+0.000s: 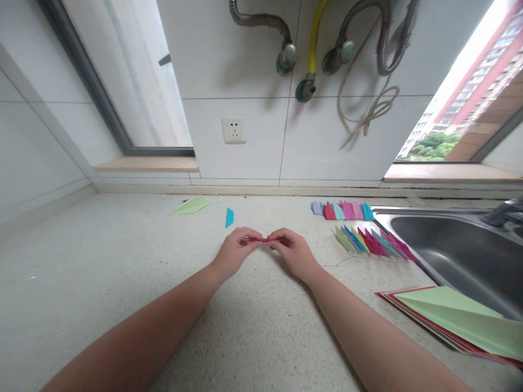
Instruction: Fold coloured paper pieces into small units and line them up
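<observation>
Both my hands meet over the middle of the speckled countertop (102, 283). My left hand (235, 253) and my right hand (292, 253) each pinch one end of a thin folded strip of red paper (260, 239), fingers closed on it just above the counter. To the right lie two rows of folded coloured paper pieces, a far row (343, 210) and a nearer row (373, 242). A small blue folded piece (229, 217) and a light green folded sheet (191, 205) lie beyond my left hand.
A stack of coloured paper sheets (453, 318) with a green one on top lies at the right, beside a steel sink (461, 250). A tiled wall with a socket (234, 130), hoses and pipes stands behind. Windows flank it.
</observation>
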`<state>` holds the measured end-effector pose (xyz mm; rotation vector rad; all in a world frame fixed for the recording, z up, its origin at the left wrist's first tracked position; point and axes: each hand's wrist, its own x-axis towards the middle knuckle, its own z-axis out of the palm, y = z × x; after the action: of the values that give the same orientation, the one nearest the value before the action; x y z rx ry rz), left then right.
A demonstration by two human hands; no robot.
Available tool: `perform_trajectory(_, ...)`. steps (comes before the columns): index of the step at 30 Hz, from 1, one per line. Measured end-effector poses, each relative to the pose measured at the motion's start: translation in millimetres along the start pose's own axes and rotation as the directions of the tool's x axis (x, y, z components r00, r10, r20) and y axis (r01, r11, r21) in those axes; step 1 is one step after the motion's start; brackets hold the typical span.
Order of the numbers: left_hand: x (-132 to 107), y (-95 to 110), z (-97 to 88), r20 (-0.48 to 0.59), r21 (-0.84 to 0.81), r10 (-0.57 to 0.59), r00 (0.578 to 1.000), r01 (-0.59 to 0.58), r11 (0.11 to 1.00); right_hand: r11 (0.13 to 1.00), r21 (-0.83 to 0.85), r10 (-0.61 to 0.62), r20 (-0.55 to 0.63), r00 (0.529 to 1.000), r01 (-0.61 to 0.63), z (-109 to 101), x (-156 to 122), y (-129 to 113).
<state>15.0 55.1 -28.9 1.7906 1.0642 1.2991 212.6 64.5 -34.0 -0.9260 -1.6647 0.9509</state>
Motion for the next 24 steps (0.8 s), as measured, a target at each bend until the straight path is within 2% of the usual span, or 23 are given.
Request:
perform_trajectory(5,-1,3,-1.4,0.021,0.068,0.007,1.0,-0.009,0.998,0.994,-0.093,-0.052,0.001,0.999,0.052,-1,0,-3)
perform_trajectory(9,-1,5,-2.3,0.056,0.109,0.036,0.998,-0.042,0.993,0.993,-0.096,-0.063,0.042,0.997,0.067,-2,-1,-7)
perform_trajectory(16,-2,1,-2.7,0.063,0.074,0.04,0.997,-0.044,0.996,0.994,-0.068,-0.078,0.113,0.991,0.086,-5,-1,-10)
perform_trajectory(20,-2,3,-1.9,0.044,0.019,-0.001,0.999,0.0,1.0,0.999,-0.033,-0.018,0.092,0.996,0.021,-3,-1,-12)
perform_trajectory(24,-1,4,-1.0,-0.024,-0.081,-0.099,0.995,0.097,0.992,0.998,-0.04,0.051,0.055,0.997,-0.049,0,-2,-11)
